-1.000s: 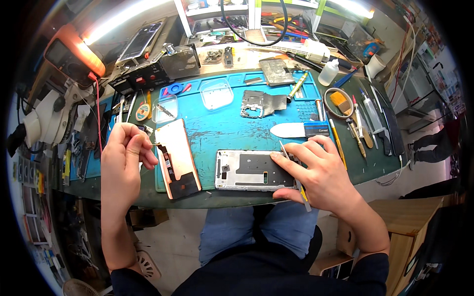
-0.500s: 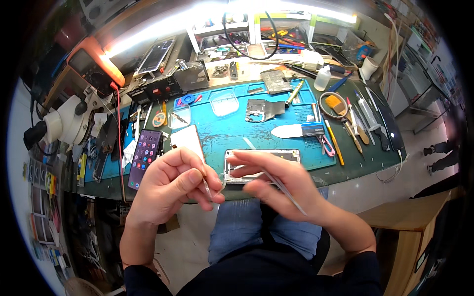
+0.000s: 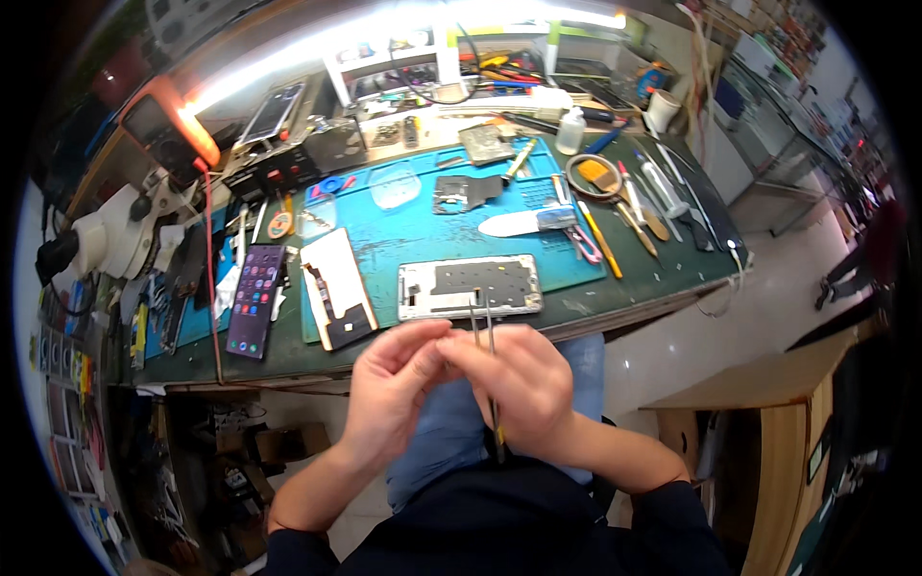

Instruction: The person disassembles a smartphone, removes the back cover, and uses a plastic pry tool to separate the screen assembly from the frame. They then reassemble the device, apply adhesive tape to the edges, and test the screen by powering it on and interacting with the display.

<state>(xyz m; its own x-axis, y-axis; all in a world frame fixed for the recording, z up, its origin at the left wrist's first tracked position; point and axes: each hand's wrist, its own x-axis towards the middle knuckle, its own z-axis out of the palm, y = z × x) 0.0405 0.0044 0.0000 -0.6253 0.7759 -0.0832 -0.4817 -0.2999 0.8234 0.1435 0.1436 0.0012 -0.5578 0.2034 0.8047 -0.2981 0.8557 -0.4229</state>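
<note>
My left hand [image 3: 392, 389] is closed in a pinch, and its fingertips meet those of my right hand [image 3: 523, 384] above my lap. Whatever lies between the pinched fingertips is hidden or too small to make out. A pair of metal tweezers [image 3: 493, 384] rests in my right hand, its two tips apart and directed toward the bench. Just beyond my hands, an opened phone frame [image 3: 523, 288] lies on the edge of the blue mat. To its left is a pale phone panel [image 3: 336, 269] with a dark flex strip and a black lower end.
A lit phone [image 3: 254, 300] lies at the bench's left side. On the blue mat [image 3: 403, 235] are a clear tray [image 3: 395, 184], a metal phone plate [image 3: 456, 194] and a wide blade [image 3: 514, 224]. Pens, brushes and a tape roll [image 3: 594, 179] crowd the right side.
My hands have come together at the fingertips. The thin clear piece at my left fingertips no longer shows. My right hand's tweezers have swung upright, and the phone frame and panel are less covered.
</note>
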